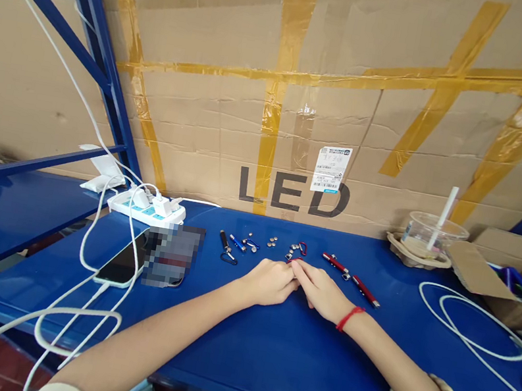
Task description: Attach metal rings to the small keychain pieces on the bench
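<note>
My left hand (271, 282) and my right hand (322, 290) meet at the fingertips above the blue tabletop, both closed. A sliver of red shows at their fingertips, but the fingers cover the rest of it. Just beyond them lie a red carabiner clip (303, 248) and small silver button cells (272, 242). Two slim red metal tubes (335, 263), penlight-like, rest to the right of my hands. On the left are a black tube with a clip (224, 240), a short blue tube (237, 243) and a blue carabiner (251, 244).
Two phones, one white-edged (122, 264), lie at left among white cables (75, 318) and a power strip (146, 209). A plastic cup (427, 235) with a straw, a coiled cable (470, 321) and an open carton (483, 273) stand right. Cardboard (202, 126) walls the back.
</note>
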### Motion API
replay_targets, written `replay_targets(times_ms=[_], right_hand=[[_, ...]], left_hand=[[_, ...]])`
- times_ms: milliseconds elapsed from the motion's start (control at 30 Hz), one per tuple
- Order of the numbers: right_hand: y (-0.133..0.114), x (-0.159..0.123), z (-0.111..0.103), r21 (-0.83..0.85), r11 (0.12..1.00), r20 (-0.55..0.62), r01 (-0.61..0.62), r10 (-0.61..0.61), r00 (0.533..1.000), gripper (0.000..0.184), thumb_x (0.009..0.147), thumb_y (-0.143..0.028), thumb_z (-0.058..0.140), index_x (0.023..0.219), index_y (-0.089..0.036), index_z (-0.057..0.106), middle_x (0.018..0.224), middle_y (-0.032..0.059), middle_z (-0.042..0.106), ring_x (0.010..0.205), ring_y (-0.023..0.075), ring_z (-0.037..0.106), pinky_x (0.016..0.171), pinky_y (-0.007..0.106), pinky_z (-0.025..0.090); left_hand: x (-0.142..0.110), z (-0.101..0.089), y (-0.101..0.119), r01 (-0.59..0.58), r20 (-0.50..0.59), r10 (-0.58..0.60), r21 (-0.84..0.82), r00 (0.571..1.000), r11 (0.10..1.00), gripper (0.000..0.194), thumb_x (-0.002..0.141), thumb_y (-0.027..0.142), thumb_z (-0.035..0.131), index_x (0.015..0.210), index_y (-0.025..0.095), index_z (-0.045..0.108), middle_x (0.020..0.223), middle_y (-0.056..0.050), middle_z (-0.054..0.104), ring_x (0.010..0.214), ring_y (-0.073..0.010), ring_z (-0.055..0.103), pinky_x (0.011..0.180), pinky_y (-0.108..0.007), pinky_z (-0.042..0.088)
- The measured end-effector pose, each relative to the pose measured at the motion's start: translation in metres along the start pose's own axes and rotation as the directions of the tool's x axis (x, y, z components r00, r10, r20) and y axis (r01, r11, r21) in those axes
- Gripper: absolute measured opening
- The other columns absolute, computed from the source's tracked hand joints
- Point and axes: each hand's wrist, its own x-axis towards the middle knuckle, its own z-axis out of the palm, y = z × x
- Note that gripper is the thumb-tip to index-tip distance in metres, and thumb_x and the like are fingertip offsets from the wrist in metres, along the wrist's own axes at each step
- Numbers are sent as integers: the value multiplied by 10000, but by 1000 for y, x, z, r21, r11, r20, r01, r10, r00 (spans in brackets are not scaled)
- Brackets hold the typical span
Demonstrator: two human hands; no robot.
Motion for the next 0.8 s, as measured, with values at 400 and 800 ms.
replay_targets(times_ms=[400, 800], right_hand=[[1, 0, 1, 25, 1000, 6, 8, -8, 1000, 443, 850, -516, 204, 820, -189, 501, 561, -28, 512, 373, 94, 474, 474, 233, 371], [0, 0, 0, 24, 1000, 3, 1, -1, 1000, 447, 849, -522, 208, 822, -194, 510, 533, -33, 500, 376, 101, 476, 491, 236, 374]], left_hand=[[0, -3, 1, -3, 26, 3, 3, 1000, 1000, 202, 853, 228, 315, 824, 163, 504, 871, -24, 592, 744, -159, 566, 568, -236, 408], [0, -5, 2, 8, 38, -7, -7, 999, 1000, 206, 852, 213, 311, 821, 156, 506, 864, -31, 589, 738, -156, 560, 585, -233, 413]])
